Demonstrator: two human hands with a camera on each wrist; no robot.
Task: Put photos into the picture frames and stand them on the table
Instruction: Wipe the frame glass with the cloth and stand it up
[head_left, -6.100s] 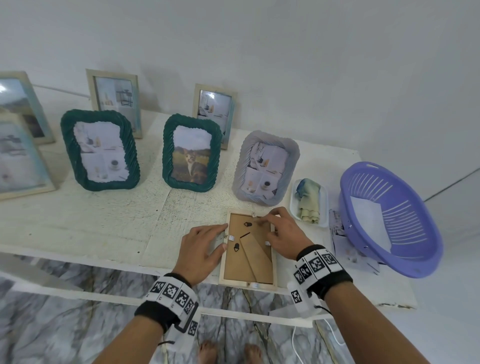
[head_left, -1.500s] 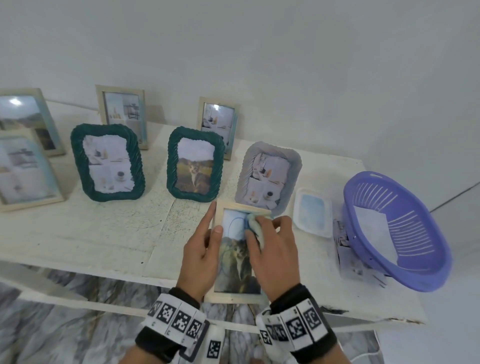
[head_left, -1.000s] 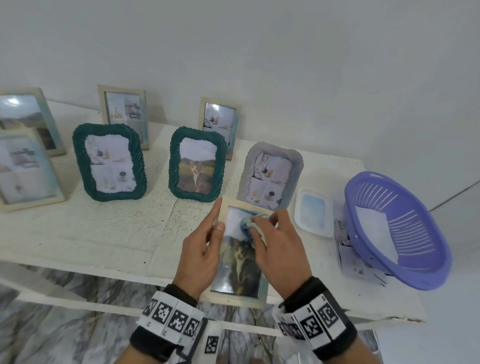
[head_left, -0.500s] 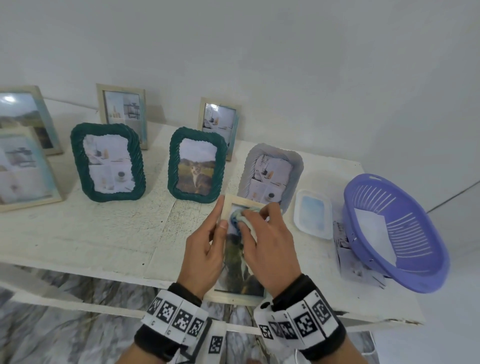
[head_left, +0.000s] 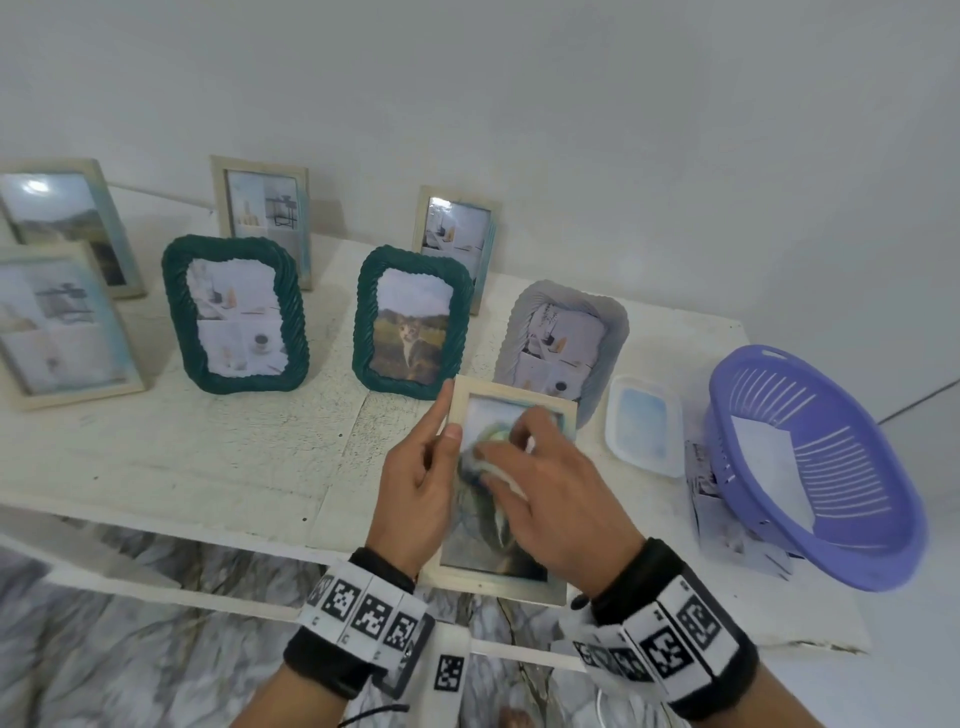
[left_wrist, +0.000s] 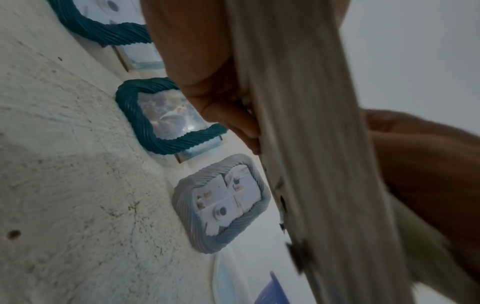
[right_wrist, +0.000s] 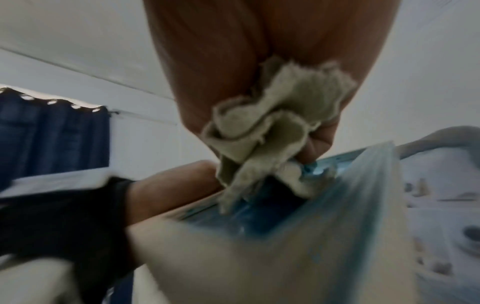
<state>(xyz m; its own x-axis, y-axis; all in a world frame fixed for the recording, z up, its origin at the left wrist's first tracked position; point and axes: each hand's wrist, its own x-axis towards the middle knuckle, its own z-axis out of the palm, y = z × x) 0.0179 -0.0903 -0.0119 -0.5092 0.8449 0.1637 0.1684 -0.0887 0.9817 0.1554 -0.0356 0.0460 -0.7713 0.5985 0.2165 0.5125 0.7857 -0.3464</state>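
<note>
A pale wooden picture frame (head_left: 511, 397) with a cat photo is held tilted above the table's front edge. My left hand (head_left: 421, 478) grips its left side, thumb on the front and fingers behind; the left wrist view shows the frame's edge (left_wrist: 298, 123) close up. My right hand (head_left: 540, 483) holds a crumpled pale cloth (head_left: 491, 449) and presses it on the glass; in the right wrist view the cloth (right_wrist: 262, 131) is bunched in the fingers against the frame (right_wrist: 285, 236). Much of the photo is hidden by my hands.
Filled frames stand on the white table (head_left: 208, 457): two green ones (head_left: 234, 312) (head_left: 413, 322), a grey one (head_left: 563, 338), several pale ones behind. A white tray (head_left: 644, 423) and a purple basket (head_left: 810, 462) with paper prints beside it sit at the right.
Six seconds ago the frame lay face down with both hands at its back and the cloth in the tray. Now it is face up, and the cloth has rubbed around its upper glass.
</note>
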